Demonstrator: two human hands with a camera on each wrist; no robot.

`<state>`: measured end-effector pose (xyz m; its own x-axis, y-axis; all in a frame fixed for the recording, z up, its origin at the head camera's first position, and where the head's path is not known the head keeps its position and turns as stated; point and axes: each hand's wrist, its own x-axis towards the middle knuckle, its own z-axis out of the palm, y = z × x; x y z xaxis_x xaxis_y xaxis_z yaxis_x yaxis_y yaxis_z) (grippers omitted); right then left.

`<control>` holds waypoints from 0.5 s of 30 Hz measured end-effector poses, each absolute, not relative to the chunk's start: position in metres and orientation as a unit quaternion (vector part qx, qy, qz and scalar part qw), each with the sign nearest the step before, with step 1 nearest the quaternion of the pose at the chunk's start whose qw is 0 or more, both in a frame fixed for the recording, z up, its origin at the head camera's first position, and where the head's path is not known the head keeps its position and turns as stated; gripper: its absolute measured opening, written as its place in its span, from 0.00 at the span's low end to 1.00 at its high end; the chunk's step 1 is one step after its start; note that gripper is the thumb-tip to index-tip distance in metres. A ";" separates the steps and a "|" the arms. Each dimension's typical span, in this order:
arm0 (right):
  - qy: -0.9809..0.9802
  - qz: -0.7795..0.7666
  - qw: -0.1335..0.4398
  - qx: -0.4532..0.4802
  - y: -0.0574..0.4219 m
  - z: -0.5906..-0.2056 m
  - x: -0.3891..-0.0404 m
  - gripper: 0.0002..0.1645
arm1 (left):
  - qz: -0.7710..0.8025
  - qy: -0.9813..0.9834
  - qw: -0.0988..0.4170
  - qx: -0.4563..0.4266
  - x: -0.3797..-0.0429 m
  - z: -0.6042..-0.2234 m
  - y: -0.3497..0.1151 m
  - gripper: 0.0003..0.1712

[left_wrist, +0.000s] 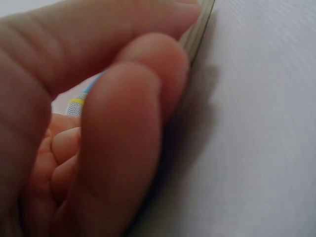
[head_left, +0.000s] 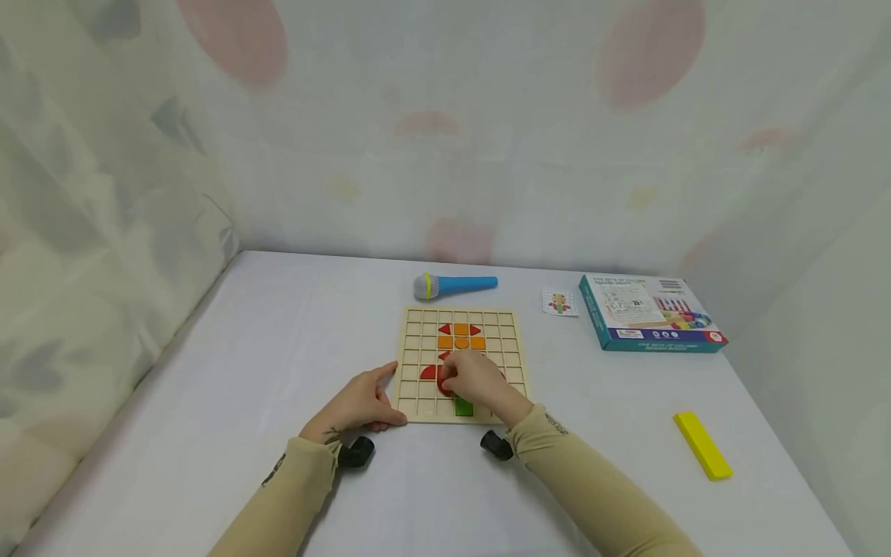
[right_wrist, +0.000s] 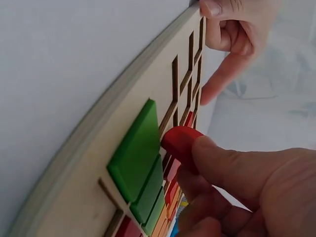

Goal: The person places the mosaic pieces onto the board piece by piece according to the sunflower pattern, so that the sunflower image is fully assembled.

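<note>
A square wooden grid board (head_left: 416, 407) lies on the white table with red, orange and green flat pieces set in its cells. My right hand (head_left: 476, 381) is over its lower middle and pinches a red block with a rounded edge (right_wrist: 180, 143) between thumb and fingers. That block is tilted against the board, beside a green square (right_wrist: 136, 148). At the board's near left corner, my left hand (head_left: 358, 402) touches the edge with thumb and outstretched index finger, its other fingers bent. My right hand hides some of the pieces.
Behind the board lies a blue toy microphone (head_left: 459, 285). A small pattern card (head_left: 559, 302) and a game box (head_left: 650, 313) are at the back right. A yellow bar (head_left: 703, 445) lies near the right side. Patterned cloth (head_left: 418, 155) hangs behind the table.
</note>
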<state>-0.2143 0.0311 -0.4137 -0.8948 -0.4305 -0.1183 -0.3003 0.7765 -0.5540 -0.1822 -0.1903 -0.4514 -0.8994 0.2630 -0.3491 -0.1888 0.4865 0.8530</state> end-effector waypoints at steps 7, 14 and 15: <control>0.953 -0.212 0.114 -0.186 0.029 -0.414 -0.214 0.09 | 0.502 0.835 0.222 0.020 -0.183 -0.452 -0.190 0.62; 0.964 -0.171 0.093 -0.183 0.025 -0.416 -0.213 0.09 | 0.499 0.836 0.225 0.024 -0.183 -0.452 -0.190 0.62; 0.964 -0.169 0.090 -0.183 0.024 -0.416 -0.212 0.11 | 0.497 0.837 0.225 0.025 -0.184 -0.452 -0.190 0.62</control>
<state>-0.2123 0.0238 -0.4162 -0.9166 -0.3840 -0.1116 -0.3230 0.8754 -0.3597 -0.1837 -0.1903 -0.4517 -0.8971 0.2653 -0.3533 -0.1832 0.5041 0.8440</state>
